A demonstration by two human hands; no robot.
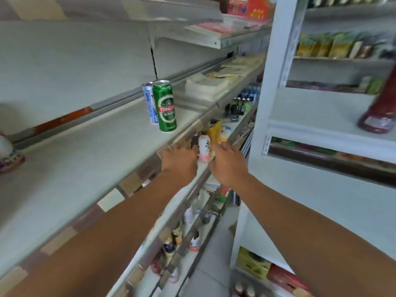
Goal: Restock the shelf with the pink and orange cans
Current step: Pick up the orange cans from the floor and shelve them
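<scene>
- Pink can [203, 150] upright at front edge of lower shelf [200, 180], between both hands; orange can [214, 130] just behind.
- Left hand [179, 161]: fingers against can's left side, grip unclear.
- Right hand [227, 163]: fingers curled round can's right side.
- Green can [165, 106], blue can [150, 102] side by side on upper shelf [85, 168].

This is a small shop: long white tiered shelves [85, 146] run down a narrow aisle, their front rails [128, 185] set with label strips; a green beer can [165, 106] and a blue-and-white can [150, 101] stand on one tier. Small bottles [242, 106] crowd a lower tier; bright packets [334, 46] line the neighbouring white rack [272, 82].
</scene>
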